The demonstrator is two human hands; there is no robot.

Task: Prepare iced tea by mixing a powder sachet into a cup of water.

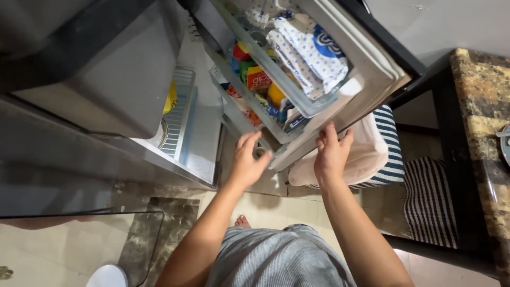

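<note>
Left hand [248, 159] fingers curled, reaching into lowest door shelf [276, 139]; holding anything: cannot tell. Right hand [331, 153] open, fingers spread, pressing fridge door [372, 79] bottom edge. White dotted pouch [308, 50] in shelf above hands.

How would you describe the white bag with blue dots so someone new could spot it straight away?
Start at the open fridge door swung out at the top of the view. In its upper clear shelf lies the white bag with blue dots, soft and crumpled. The items in the shelf below it are red, yellow and green; the bag alone is white with blue spots.
</note>
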